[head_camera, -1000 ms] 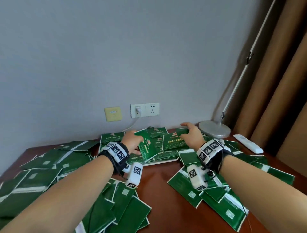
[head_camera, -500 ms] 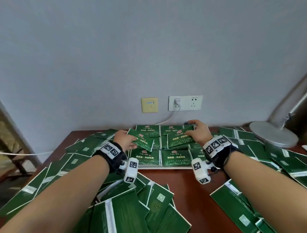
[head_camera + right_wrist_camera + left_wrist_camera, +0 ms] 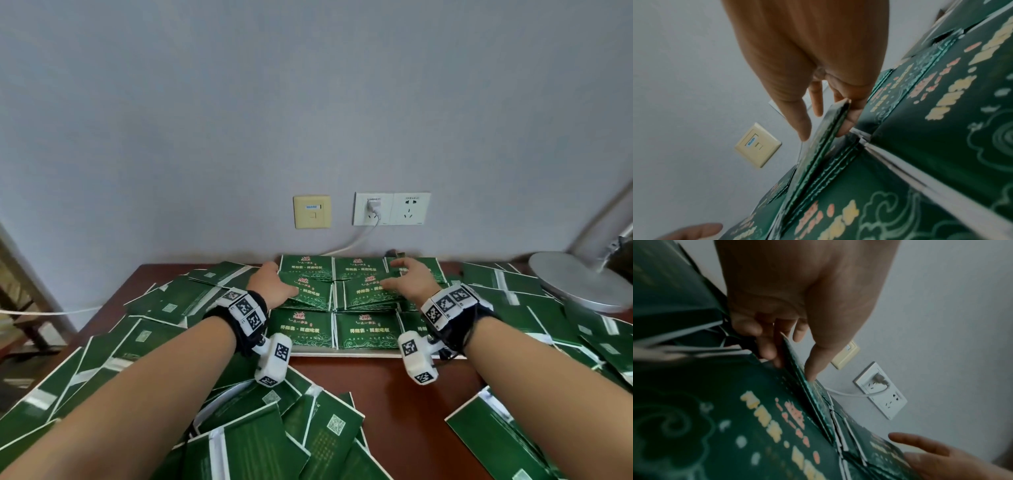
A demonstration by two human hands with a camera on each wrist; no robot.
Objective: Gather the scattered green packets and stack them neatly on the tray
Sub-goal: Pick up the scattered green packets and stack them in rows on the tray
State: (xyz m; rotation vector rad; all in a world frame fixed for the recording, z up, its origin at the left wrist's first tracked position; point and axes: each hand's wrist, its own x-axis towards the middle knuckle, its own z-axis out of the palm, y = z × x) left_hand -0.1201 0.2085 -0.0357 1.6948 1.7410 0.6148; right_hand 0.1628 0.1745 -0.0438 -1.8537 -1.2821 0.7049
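Left hand [image 3: 274, 287] pinches a green packet [image 3: 308, 291] by its left edge; right hand [image 3: 411, 282] pinches another packet [image 3: 370, 291] at its right end, thumb on top. Both packets sit mid-frame over the tray [image 3: 359, 353], tilted, long axes running left-right. The tray holds rows of packets face up, text upright toward the camera. Loose packets [image 3: 137, 339] cover the table [image 3: 394, 387] lower left and right.

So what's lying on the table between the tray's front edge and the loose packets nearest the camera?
Bare brown table in the head view, with only the wrist cameras hanging over it. The tray edge and loose packets don't touch.
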